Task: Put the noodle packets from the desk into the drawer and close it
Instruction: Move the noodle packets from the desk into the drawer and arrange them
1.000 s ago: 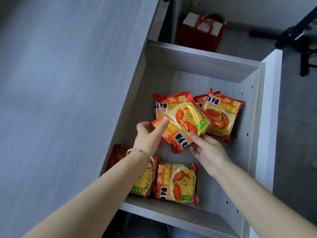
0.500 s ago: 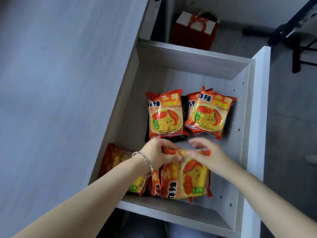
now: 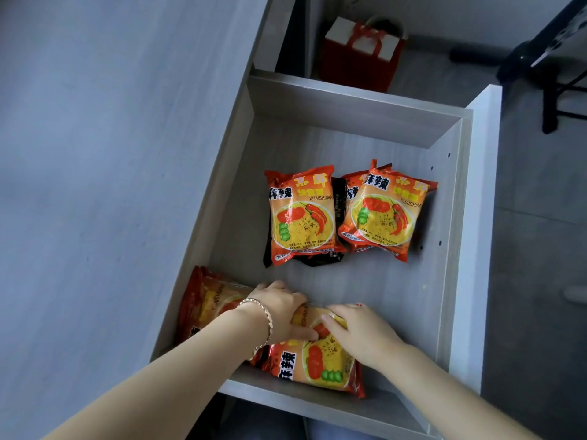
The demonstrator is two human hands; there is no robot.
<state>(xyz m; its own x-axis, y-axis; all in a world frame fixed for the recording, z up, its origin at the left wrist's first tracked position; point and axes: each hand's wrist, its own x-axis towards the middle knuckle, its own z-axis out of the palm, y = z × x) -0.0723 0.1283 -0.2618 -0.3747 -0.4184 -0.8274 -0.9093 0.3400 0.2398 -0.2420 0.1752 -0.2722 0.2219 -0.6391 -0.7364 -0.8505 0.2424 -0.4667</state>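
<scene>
The grey drawer stands pulled out beside the desk. Orange noodle packets lie inside: one at the middle, another to its right on top of more packets, and one at the near left under the desk edge. A further packet lies at the near wall, on top of another. My left hand and my right hand both rest on its upper end, fingers curled over it, pressing it down.
The grey desk top fills the left side and overhangs the drawer's left edge. The white drawer front runs along the right. A red gift bag and black chair legs stand on the floor beyond.
A second ago both hands held the packet up over the middle packets. They brought it toward me and laid it down at the near wall, where they now press on it.
</scene>
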